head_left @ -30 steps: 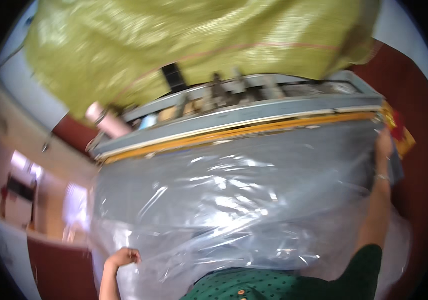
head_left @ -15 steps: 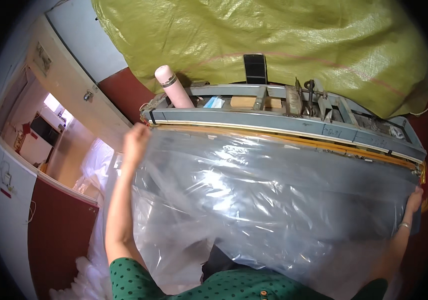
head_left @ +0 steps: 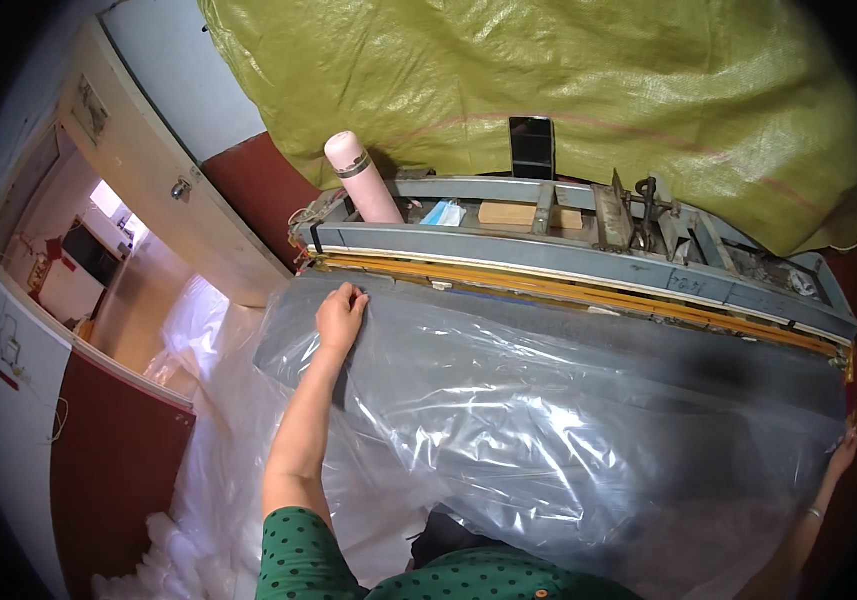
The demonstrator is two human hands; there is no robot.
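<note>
A wide sheet of clear plastic film (head_left: 508, 430) drapes from a dark grey tabletop (head_left: 323, 295) down toward my body. Near the tabletop's left end, my left hand (head_left: 341, 320) is closed, its thumb and fingers pinching the film's upper edge. At the far right my right hand (head_left: 844, 452) grips the film's side edge, its fingers partly hidden. Just beyond the film runs a long grey metal frame (head_left: 508, 243) with an orange strip (head_left: 548, 288) along its near side.
On the frame lie a pink bottle (head_left: 373, 190), a blue-white packet (head_left: 443, 213) and a wooden block (head_left: 506, 215). A dark phone (head_left: 531, 148) leans against a yellow-green woven sheet (head_left: 648, 90) behind. More plastic (head_left: 208, 470) heaps at left, by an open door (head_left: 163, 150).
My left hand has moved right and nearer to me with the film, baring the tabletop's left end and a strip along the frame. My right hand has come slightly nearer.
</note>
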